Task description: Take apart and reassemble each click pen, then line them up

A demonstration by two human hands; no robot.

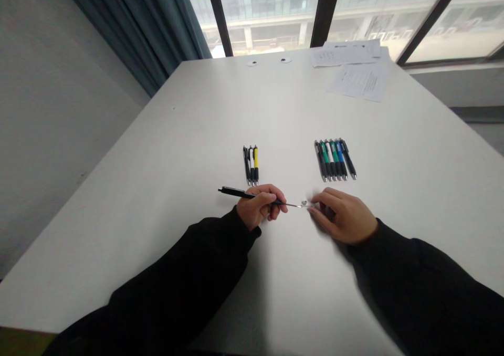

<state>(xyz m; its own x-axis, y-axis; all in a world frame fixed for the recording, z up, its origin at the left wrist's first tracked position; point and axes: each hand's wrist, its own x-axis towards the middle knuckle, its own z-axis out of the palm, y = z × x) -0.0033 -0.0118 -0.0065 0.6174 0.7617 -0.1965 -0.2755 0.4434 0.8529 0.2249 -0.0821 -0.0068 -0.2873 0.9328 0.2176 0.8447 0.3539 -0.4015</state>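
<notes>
My left hand (260,205) is closed round a black pen (236,192) held level over the white table (177,151), its thin refill tip sticking out to the right. My right hand (343,214), blurred by motion, pinches a small silvery part (304,203) at that tip. Beyond my left hand lie three pens (251,164) side by side, one with a yellow barrel. Beyond my right hand lies a row of several pens (335,159) with green, blue and black barrels.
Printed paper sheets (358,72) lie at the table's far right. Two small round objects (269,61) sit at the far edge by the window. A dark curtain (149,25) hangs at the back left, next to a grey wall.
</notes>
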